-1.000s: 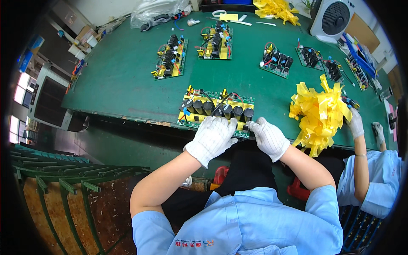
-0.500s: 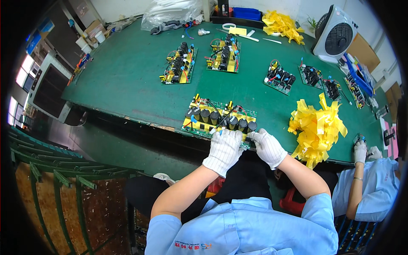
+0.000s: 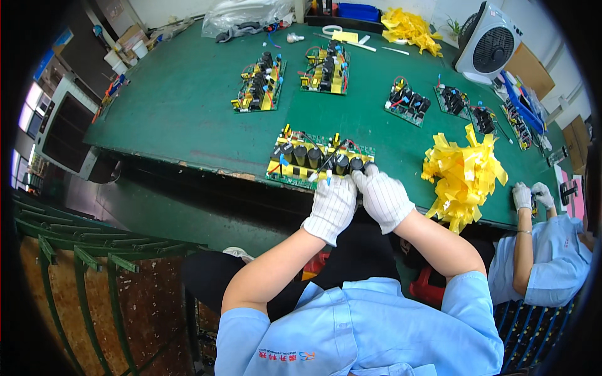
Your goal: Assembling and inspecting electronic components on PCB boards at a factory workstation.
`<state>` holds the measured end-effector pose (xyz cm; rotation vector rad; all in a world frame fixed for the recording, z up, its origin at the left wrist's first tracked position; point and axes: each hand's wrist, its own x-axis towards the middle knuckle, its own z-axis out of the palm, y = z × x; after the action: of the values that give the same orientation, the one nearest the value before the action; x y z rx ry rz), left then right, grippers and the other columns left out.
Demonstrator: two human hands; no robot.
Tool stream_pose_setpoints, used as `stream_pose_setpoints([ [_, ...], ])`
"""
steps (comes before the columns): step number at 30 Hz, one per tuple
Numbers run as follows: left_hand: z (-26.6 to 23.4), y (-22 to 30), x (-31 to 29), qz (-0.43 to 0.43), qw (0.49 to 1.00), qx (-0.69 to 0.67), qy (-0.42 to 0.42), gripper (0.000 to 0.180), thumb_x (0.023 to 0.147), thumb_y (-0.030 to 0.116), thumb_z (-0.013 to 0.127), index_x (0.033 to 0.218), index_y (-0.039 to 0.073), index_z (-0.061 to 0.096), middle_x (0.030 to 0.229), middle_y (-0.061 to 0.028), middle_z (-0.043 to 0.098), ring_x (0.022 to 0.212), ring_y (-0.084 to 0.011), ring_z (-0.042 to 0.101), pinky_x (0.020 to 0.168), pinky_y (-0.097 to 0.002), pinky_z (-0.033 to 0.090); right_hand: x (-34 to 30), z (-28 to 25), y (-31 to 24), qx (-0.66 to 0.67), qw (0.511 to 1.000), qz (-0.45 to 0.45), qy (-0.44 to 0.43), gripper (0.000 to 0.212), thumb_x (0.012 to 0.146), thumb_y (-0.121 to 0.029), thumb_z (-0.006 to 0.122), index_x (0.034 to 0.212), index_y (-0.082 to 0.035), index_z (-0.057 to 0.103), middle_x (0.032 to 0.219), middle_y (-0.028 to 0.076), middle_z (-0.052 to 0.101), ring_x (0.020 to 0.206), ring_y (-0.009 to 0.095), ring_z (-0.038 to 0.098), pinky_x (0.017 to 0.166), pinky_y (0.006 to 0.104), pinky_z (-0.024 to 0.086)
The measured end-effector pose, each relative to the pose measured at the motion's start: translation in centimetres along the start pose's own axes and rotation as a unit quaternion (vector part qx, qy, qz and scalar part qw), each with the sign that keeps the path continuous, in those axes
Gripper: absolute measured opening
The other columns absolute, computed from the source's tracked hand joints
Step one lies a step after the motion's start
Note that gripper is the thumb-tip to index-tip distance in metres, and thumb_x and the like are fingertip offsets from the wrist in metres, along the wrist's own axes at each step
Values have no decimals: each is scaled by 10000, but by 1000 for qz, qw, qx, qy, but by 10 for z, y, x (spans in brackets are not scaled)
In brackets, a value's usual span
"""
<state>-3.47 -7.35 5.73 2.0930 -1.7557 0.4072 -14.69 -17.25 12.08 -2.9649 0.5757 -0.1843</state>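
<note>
we hold both forearms bent inward and forward, with our white-gloved left hand [image 3: 332, 207] and right hand [image 3: 385, 199] close together, backs up. our fingers [image 3: 362, 180] curl at the near right part of the circuit board [image 3: 305, 172]; we cannot tell whether they grip anything there. the board lies at the near edge of the desk [image 3: 182, 135], mostly ahead and left of the fingers, its black capacitors [image 3: 315, 157] just beyond them.
</note>
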Motion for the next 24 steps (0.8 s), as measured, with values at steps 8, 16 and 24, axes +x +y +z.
stream_pose_setpoints([
  [8,21,9,-5,-59,996,14,-58,428,758,277,705,1079,29,568,934,-126,596,900,-301,581,729,-457,429,6,1,0,-17,1000,13,10,194,893,-151,504,1044,-54,579,958,181,590,823,342,650,640,467,545],
  [16,-3,7,-11,-51,997,-23,-61,511,787,329,721,1121,-11,536,964,-163,578,935,-318,566,744,-450,449,32,-25,-2,-33,998,-41,-23,197,829,-121,605,1005,-37,586,1013,210,595,878,367,660,699,468,553],
  [24,-25,17,-12,-59,995,16,-76,657,772,366,739,1246,-21,498,1101,-167,571,978,-301,577,762,-420,488,48,-32,-1,73,992,-60,90,293,800,-30,548,1090,-31,593,978,221,582,861,390,629,733,458,524],
])
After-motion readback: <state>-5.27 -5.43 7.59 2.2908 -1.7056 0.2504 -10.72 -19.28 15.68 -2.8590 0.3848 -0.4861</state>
